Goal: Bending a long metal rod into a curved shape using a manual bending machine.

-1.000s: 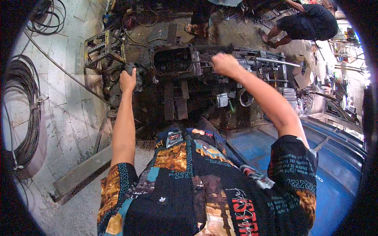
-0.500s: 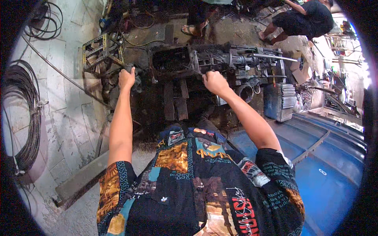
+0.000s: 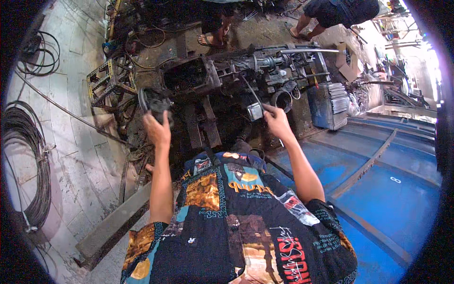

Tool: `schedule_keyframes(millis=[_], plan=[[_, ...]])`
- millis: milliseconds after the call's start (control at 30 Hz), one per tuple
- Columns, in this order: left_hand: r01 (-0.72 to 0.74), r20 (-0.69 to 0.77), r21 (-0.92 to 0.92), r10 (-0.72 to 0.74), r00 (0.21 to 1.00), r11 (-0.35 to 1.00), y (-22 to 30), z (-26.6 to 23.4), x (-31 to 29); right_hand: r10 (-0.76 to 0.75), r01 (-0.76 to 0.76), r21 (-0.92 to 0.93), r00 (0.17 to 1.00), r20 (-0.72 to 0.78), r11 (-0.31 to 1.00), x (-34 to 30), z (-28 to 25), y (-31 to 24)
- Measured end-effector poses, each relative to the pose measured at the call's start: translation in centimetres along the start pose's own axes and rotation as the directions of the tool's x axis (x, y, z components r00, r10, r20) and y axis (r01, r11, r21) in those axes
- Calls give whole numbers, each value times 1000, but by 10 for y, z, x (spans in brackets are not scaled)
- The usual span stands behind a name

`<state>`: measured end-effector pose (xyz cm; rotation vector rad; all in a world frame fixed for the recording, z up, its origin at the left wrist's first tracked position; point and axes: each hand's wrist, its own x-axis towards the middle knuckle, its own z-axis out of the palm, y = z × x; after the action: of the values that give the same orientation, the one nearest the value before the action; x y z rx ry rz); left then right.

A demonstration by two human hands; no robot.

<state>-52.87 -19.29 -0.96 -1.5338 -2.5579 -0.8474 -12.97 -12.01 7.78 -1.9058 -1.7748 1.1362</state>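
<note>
My left hand is closed at the lower edge of a dark, round-rimmed object, whose kind I cannot make out. My right hand grips a thin metal rod that slants up and left from my fingers. Next to that hand is a small silver box-shaped part. Beyond both hands lies a long, greasy metal chassis, with a rectangular opening on its left and shafts and gear-like parts on its right. A round open pipe end sits just beyond my right hand.
A yellowish perforated metal crate stands at the left. Coiled black cable lies on the pale floor. A ribbed metal block stands beside a blue panel. Two people stand at the far side; one sandalled foot shows.
Both hands have come back toward me, the right also moving rightward. The rod and the dark object now show more plainly. My view has shifted, and the scene appears tilted.
</note>
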Motion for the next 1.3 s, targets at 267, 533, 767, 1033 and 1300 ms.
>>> schedule_keyframes(millis=[267,533,767,1033,1300], plan=[[33,330,42,-45,943,999,-1,88,-71,49,-59,149,996,75,987,37,4,23],[131,521,116,-173,836,985,-1,140,-63,223,-259,233,960,171,937,55,-1,-8],[324,613,117,-325,720,939,9,153,-60,195,-206,152,977,83,967,73,1,-2],[208,603,229,-306,737,951,10,183,-63,293,-366,421,928,230,830,87,-10,0],[190,571,298,-334,750,936,28,156,-64,263,-529,696,848,461,485,99,0,14]])
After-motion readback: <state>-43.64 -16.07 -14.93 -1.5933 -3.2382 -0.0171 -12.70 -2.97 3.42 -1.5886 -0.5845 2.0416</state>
